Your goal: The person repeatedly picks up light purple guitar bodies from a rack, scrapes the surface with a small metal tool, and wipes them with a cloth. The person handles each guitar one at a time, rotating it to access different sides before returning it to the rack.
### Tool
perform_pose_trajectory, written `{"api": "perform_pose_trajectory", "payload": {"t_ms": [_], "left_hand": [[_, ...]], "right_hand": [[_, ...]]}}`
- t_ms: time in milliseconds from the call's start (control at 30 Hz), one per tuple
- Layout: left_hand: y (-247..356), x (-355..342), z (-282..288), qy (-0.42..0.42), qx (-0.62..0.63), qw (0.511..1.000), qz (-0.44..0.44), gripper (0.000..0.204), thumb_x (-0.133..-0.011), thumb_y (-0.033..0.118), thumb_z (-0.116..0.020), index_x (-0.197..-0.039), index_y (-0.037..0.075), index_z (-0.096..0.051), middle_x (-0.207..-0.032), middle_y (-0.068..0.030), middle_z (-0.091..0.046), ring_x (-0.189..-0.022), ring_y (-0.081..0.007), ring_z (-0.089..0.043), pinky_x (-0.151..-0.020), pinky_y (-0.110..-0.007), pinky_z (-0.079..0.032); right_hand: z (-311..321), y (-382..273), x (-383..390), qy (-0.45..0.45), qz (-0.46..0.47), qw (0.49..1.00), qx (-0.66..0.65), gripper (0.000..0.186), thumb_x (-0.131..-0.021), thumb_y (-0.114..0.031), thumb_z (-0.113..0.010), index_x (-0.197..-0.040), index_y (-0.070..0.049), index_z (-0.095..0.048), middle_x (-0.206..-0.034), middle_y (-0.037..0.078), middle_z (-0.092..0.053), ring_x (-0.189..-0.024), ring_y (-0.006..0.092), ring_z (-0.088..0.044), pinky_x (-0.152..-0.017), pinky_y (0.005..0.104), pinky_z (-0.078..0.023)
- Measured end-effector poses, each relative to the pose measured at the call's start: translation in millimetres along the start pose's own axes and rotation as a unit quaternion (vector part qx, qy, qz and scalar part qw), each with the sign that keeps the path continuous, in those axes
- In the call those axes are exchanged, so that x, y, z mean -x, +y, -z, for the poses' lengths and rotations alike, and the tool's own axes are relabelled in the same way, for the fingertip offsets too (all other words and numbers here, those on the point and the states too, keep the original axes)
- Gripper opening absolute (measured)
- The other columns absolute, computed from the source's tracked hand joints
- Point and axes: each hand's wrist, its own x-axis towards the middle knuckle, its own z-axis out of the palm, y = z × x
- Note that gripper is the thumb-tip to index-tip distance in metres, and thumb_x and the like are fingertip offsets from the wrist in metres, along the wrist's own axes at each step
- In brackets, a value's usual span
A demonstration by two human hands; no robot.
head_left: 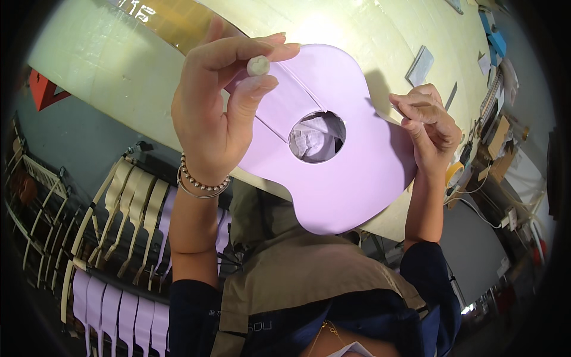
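Observation:
A lilac guitar body (363, 172) lies on the pale worktable, its round sound hole stuffed with crumpled paper (315, 135). Two thin parallel lines run from the hole toward the upper left. Raised over that upper left part, my left hand (217, 98) is closed on a small whitish round piece (258, 66), held between thumb and fingers with its round end showing. Near the body's right edge, my right hand (429, 122) is up with thumb and fingertips pinched together. Whatever it may hold is too small to make out.
Amber tape (178, 24) crosses the table's far left. A grey flat block (420, 65) lies to the right, with a yellow tape roll (454, 175) beyond my right wrist. Racks of cream guitar necks (141, 191) and lilac necks (113, 306) stand at lower left.

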Motion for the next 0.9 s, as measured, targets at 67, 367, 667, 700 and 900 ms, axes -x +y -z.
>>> {"api": "perform_pose_trajectory", "payload": {"t_ms": [67, 367, 667, 700, 900], "left_hand": [[1, -1, 0, 0.005, 0.003, 1.0, 0.003, 0.017, -0.084, 0.007, -0.05, -0.097, 0.001, -0.041, -0.089, -0.0178, -0.063, -0.086, -0.02, -0.057, -0.102, -0.042, -0.02], [35, -54, -12, -0.093, -0.154, 0.982, 0.05, 0.012, -0.072, 0.006, -0.065, -0.081, 0.002, -0.057, -0.075, -0.0075, -0.062, -0.064, -0.0146, -0.057, -0.077, -0.028, -0.044], [-21, -135, -104, -0.378, -0.338, 0.862, -0.002, 0.019, -0.069, 0.016, -0.064, -0.08, 0.004, -0.056, -0.078, -0.0084, -0.057, -0.073, -0.0234, -0.055, -0.063, -0.031, -0.044], [-26, -139, -106, -0.392, -0.335, 0.857, 0.0, 0.02, -0.068, 0.016, -0.065, -0.081, 0.004, -0.056, -0.081, -0.0082, -0.057, -0.074, -0.0236, -0.055, -0.065, -0.031, -0.045], [28, -118, -116, -0.293, -0.353, 0.882, -0.112, 0.028, -0.069, 0.015, -0.067, -0.096, 0.009, -0.061, -0.099, -0.0071, -0.057, -0.085, -0.0199, -0.057, -0.075, -0.028, -0.045]], "right_hand": [[2, 0, 2, 0.011, 0.006, 1.0, 0.011, 0.015, -0.071, -0.01, -0.066, -0.083, 0.0, -0.066, -0.085, 0.009, -0.066, -0.074, 0.0146, -0.051, -0.069, 0.0264, -0.04], [45, 30, 87, 0.47, -0.131, 0.848, -0.205, 0.015, -0.089, -0.016, -0.049, -0.093, -0.001, -0.049, -0.074, 0.011, -0.058, -0.059, 0.0112, -0.052, -0.053, 0.0221, -0.04], [71, 56, 232, 0.558, -0.335, 0.752, 0.103, 0.011, -0.073, -0.01, -0.068, -0.079, -0.003, -0.064, -0.074, -0.001, -0.059, -0.058, 0.0043, -0.046, -0.052, 0.0168, -0.035], [66, 49, 235, 0.536, -0.363, 0.749, 0.142, 0.011, -0.072, -0.01, -0.069, -0.079, -0.003, -0.065, -0.073, -0.002, -0.059, -0.057, 0.0041, -0.045, -0.052, 0.0166, -0.035], [23, 45, 261, 0.387, -0.386, 0.749, 0.373, 0.019, -0.065, -0.016, -0.074, -0.081, -0.01, -0.067, -0.085, 0.001, -0.059, -0.059, 0.013, -0.053, -0.051, 0.0255, -0.043]]}}
